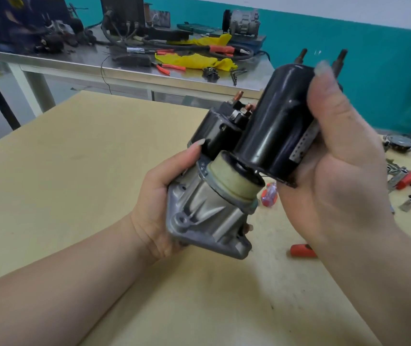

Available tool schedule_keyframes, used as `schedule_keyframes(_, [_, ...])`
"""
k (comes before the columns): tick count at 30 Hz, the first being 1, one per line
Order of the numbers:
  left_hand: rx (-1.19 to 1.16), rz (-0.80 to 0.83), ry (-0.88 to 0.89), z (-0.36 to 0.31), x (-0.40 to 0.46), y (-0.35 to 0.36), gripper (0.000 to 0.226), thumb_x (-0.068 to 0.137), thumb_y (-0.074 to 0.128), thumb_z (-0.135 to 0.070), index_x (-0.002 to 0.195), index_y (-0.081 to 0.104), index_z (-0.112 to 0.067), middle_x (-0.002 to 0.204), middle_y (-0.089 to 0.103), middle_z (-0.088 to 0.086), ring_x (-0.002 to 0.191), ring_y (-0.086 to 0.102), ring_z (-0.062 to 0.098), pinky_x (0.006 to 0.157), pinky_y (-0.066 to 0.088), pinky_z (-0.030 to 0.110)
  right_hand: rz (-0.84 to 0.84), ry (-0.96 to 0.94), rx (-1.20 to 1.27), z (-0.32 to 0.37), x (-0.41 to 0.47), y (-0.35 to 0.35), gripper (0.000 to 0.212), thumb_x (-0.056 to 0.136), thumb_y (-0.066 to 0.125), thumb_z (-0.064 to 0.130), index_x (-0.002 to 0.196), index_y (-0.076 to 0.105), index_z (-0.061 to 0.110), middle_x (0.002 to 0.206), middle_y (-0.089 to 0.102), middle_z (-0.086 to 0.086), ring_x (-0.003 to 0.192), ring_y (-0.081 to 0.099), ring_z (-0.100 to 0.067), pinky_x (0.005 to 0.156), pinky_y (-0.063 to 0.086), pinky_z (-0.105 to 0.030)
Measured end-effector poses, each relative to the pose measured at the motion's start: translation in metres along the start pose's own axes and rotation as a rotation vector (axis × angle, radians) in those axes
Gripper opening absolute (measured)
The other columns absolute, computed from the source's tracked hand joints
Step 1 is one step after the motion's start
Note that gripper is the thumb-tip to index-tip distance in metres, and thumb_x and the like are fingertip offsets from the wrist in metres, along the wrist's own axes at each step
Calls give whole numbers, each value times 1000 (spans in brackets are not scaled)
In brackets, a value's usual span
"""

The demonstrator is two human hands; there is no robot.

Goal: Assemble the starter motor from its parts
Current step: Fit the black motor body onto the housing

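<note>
My left hand [159, 206] grips the grey aluminium drive housing [204, 221] of the starter motor, held above the table. A black solenoid [214, 131] with copper terminals sits on the housing's upper left. A pale ring-shaped part [234, 181] stands out of the housing's top. My right hand [334, 151] grips the black cylindrical motor case [276, 118], tilted, its lower rim just above the pale part and partly over it. Two long bolts [339, 58] stick out past the case's far end.
The work goes on over a tan table [99, 171]. Loose metal parts and red-handled tools [404, 181] lie at its right edge, a small screwdriver [269, 196] and a red handle [301, 250] under my hands. A steel bench [124, 68] with cables, pliers and yellow cloth stands behind.
</note>
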State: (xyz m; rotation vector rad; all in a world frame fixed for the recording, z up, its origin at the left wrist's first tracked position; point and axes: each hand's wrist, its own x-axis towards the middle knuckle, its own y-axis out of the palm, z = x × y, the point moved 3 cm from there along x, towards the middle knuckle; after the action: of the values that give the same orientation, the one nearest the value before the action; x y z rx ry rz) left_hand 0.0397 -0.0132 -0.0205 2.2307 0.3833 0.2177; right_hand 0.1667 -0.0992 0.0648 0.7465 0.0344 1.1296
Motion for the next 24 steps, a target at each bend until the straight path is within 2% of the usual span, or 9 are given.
schedule_keyframes(3, [7, -34, 12, 1, -1, -4, 53, 77, 83, -46, 118, 77, -12, 107, 72, 18, 98, 65, 42, 88, 58, 58, -38, 40, 57, -7, -2, 0, 37, 101, 60, 40, 120, 68, 9, 106, 66, -13, 97, 71, -27, 80, 61, -44])
schedule_keyframes(6, [15, -59, 16, 1, -2, -6, 51, 79, 78, -47, 118, 79, -14, 106, 76, 15, 96, 68, 41, 90, 56, 60, -83, 66, 90, -17, -4, 0, 42, 98, 58, 48, 118, 68, 12, 103, 67, -11, 95, 71, -25, 78, 60, -44])
schedule_keyframes(11, [11, -123, 57, 1, 0, -10, 58, 78, 77, -49, 123, 76, -12, 106, 74, 18, 96, 67, 42, 89, 57, 56, -73, 17, 133, -19, 0, 5, 38, 99, 57, 48, 109, 67, 13, 93, 66, -9, 85, 71, -23, 72, 60, -42])
schedule_keyframes(13, [21, -161, 67, 2, 1, -13, 58, 76, 81, -51, 119, 79, -13, 105, 74, 18, 95, 68, 42, 88, 58, 55, -97, -24, 60, -19, 4, 8, 35, 94, 66, 45, 108, 68, 13, 96, 66, -8, 86, 71, -22, 76, 60, -43])
schedule_keyframes(16, [27, -186, 55, 1, 2, -17, 54, 73, 84, -54, 111, 82, -15, 100, 76, 16, 93, 70, 41, 86, 60, 56, -131, -97, -47, -17, 10, 13, 43, 83, 80, 31, 115, 61, 9, 104, 62, -11, 91, 67, -26, 84, 61, -47])
schedule_keyframes(19, [40, -152, 59, 0, 2, -18, 56, 72, 87, -54, 111, 83, -15, 100, 77, 15, 93, 72, 41, 87, 60, 56, -123, -120, -73, -16, 13, 15, 39, 89, 77, 22, 120, 58, 7, 108, 60, -15, 94, 63, -29, 89, 60, -52])
schedule_keyframes(22, [59, -161, 64, 2, 4, -19, 56, 71, 87, -56, 110, 83, -15, 101, 77, 16, 95, 71, 41, 86, 60, 55, -129, -127, -56, -16, 15, 11, 37, 90, 72, 22, 120, 58, 7, 112, 56, -20, 99, 61, -34, 96, 56, -60])
schedule_keyframes(24, [41, -145, 40, 3, 4, -19, 54, 77, 81, -57, 111, 83, -15, 101, 78, 17, 92, 73, 41, 83, 61, 55, -119, -140, -51, -16, 16, 11, 44, 89, 73, 25, 125, 57, 5, 115, 55, -22, 102, 60, -37, 99, 53, -64])
